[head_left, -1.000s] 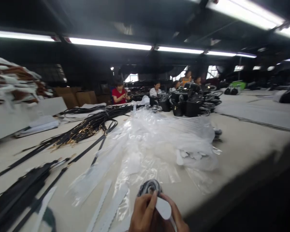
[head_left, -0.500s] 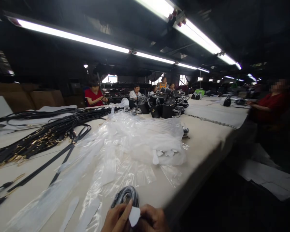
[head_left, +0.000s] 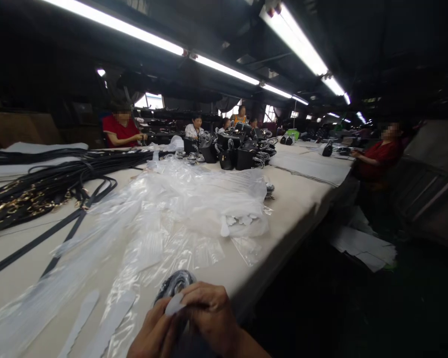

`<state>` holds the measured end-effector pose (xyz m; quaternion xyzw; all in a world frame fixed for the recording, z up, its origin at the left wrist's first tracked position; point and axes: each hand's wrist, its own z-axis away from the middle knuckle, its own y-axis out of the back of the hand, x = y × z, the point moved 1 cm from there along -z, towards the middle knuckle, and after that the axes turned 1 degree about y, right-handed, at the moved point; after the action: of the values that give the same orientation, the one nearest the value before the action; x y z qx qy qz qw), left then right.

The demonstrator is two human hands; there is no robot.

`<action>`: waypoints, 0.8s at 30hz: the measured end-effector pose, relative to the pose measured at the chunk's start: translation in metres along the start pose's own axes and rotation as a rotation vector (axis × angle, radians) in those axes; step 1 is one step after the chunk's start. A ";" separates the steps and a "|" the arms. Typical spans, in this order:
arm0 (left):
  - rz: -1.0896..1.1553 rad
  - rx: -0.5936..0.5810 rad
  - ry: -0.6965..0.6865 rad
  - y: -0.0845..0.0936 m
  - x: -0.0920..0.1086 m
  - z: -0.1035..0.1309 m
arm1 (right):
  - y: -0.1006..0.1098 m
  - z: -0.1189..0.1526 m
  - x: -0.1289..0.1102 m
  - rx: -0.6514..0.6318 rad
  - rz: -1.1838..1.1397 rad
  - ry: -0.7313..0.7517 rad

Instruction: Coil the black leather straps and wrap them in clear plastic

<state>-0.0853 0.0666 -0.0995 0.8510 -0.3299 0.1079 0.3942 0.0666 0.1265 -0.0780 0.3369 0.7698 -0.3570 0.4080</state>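
At the bottom centre, a coiled black strap (head_left: pixel 174 282) in shiny clear wrapping stands up between my hands. A small white paper-like strip (head_left: pixel 174 304) lies across it, partly covered by my fingers. My left hand (head_left: pixel 152 330) is closed around the near left side of the coil, its fingertips against the strip's left edge. My right hand (head_left: pixel 211 311) is closed from the right, thumb and fingers pinching the strip's other edge. The lower part of the coil is hidden by my hands. Clear plastic bags (head_left: pixel 149 248) lie just beyond.
Loose white strips (head_left: pixel 82 318) lie left of my hands. A bundle of black straps with gold-coloured clasps (head_left: pixel 33 194) covers the table's left side. Black handbags (head_left: pixel 227 149) are heaped further back. The table's edge (head_left: pixel 283 238) runs along the right. Several people sit around the tables.
The view has turned right and tilted slightly down. My right hand has come up over the coil and now pinches the white strip, which has tilted and shows less.
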 end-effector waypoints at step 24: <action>0.322 0.200 0.663 0.005 0.041 -0.016 | 0.008 0.004 -0.006 -0.015 0.147 -0.135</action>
<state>-0.0561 0.0563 -0.0673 0.7416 -0.3016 0.4694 0.3725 0.0772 0.1262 -0.0761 0.3646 0.7163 -0.3423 0.4867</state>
